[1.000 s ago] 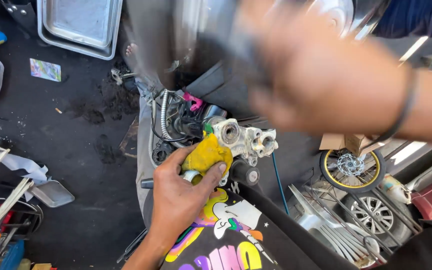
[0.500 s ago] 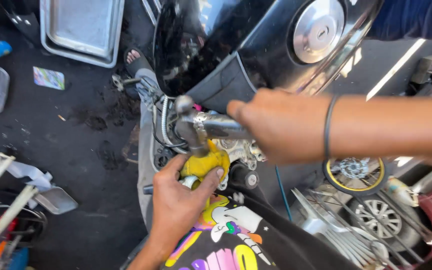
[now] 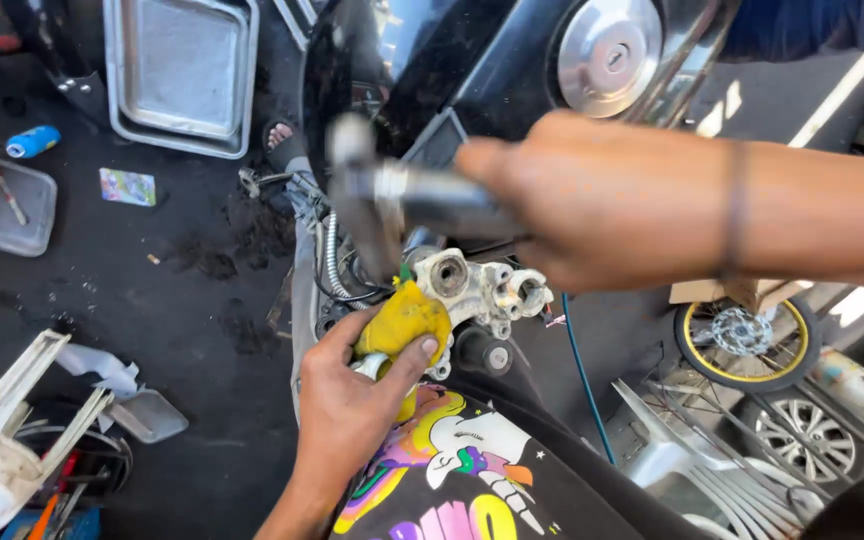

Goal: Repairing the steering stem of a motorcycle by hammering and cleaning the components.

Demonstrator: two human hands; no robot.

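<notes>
My left hand presses a yellow cloth against the left side of a pale metal engine part on a motorcycle. My right hand comes in from the right, blurred, gripping a metal hammer whose head hangs just above the cloth and the metal part. A dark bracelet circles my right wrist. The black fuel tank with its round chrome cap lies beyond the hammer.
A seat cover with a colourful cartoon print is in front. Metal trays and a plastic tub lie on the dark oily floor. Yellow-rimmed wheel, spare rims and white plastic parts stand around. Someone's sandalled foot is near the trays.
My right hand has swung the hammer from high and close to the camera down toward the engine part. My left hand has kept the yellow cloth in place.
</notes>
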